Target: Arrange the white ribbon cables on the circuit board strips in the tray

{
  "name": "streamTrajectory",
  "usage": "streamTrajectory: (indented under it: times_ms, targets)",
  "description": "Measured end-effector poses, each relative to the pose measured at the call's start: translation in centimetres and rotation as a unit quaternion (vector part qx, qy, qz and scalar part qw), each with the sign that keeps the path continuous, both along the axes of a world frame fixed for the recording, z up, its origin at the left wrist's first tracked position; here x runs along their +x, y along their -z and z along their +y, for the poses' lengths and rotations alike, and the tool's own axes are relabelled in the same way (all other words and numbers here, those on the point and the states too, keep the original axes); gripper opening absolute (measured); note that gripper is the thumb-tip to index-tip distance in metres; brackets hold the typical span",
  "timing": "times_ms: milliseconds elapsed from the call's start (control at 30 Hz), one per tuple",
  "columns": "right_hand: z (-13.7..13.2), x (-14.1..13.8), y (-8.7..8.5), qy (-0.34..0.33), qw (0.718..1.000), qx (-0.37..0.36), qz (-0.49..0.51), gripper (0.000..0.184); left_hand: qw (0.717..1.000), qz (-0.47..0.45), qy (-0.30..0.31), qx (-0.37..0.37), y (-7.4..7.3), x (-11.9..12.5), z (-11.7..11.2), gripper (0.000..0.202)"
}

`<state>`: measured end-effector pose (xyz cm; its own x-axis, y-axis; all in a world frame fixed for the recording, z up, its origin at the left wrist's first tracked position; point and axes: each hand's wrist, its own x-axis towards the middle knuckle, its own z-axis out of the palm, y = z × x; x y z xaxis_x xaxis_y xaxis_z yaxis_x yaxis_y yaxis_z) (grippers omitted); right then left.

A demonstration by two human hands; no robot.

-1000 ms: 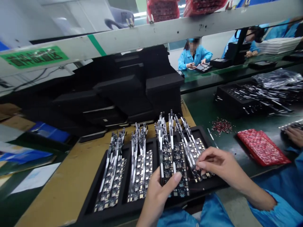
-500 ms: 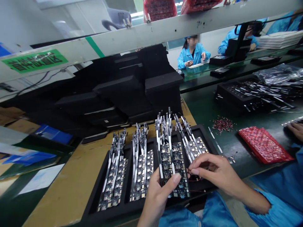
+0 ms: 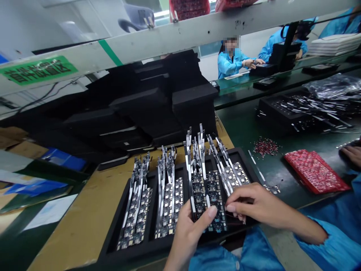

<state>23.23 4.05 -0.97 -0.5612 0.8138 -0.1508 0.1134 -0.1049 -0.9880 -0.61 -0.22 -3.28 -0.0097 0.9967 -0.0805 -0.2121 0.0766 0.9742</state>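
Note:
My left hand grips a dark circuit board panel by its lower left side, thumb across its face. White flat ribbon cables rise from the panel's far end. Close by its right edge is my right hand, thumb and forefinger pinched together; what lies between the fingertips is too small to make out. Below the panel is a black foam tray. Its slots hold more board panels with ribbon cables: one at the left, one in the middle and one at the right, partly behind my right hand.
Small red parts lie in a pile on the green table, near a red bubble-wrap bag. Loose ribbon cables cover a black foam block. Black foam trays are stacked behind. A shelf beam crosses above. A neighbour's hand shows at right.
My right hand has shifted slightly right, away from the panel's edge. The held panel has tilted a little. Across the table, a co-worker has reached toward a black box.

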Motion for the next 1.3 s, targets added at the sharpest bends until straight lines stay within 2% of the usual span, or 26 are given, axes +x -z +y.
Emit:
streamTrajectory:
  times_ms: [100, 233, 367, 500, 567, 667, 800, 1133, 1300]
  targets:
    - [0.2, 0.7, -0.1, 0.013, 0.998, 0.059, -0.015, 0.008, 1.000, 0.000, -0.020, -0.007, 0.1, 0.1, 0.1, 0.034]
    - [0.1, 1.7, -0.4, 0.039, 0.997, 0.069, -0.016, 0.017, 0.999, -0.004, -0.042, -0.024, -0.3, 0.4, 0.1, 0.043]
    - [-0.2, 1.9, -0.7, 0.065, 0.990, 0.115, -0.043, 0.016, 0.999, 0.004, -0.046, -0.021, -0.6, 0.5, 0.1, 0.043]
    - [-0.1, 1.7, -0.7, 0.063, 0.994, 0.080, -0.034, 0.017, 0.999, 0.021, -0.029, -0.010, -0.6, 0.4, 0.1, 0.032]
    - [0.2, 1.6, -0.8, 0.049, 0.996, 0.071, -0.033, 0.024, 0.999, 0.017, -0.027, -0.003, -0.6, 0.4, 0.1, 0.031]
    - [0.5, 1.5, -1.2, 0.041, 0.992, 0.110, -0.054, 0.027, 1.000, 0.010, -0.023, 0.008, -0.7, 0.4, 0.2, 0.031]
    - [0.3, 1.1, -1.7, 0.071, 0.978, 0.177, -0.086, 0.025, 1.000, 0.010, -0.015, 0.007, -1.1, 0.5, 0.3, 0.032]
    - [-0.7, -1.0, -0.5, 0.101, 0.960, 0.254, -0.055, 0.016, 1.000, 0.023, -0.010, 0.001, -1.6, 0.5, 0.3, 0.032]
    - [-0.8, -1.4, 0.0, 0.113, 0.959, 0.253, -0.062, 0.013, 1.000, 0.008, -0.003, 0.002, -1.9, 0.6, 0.4, 0.032]
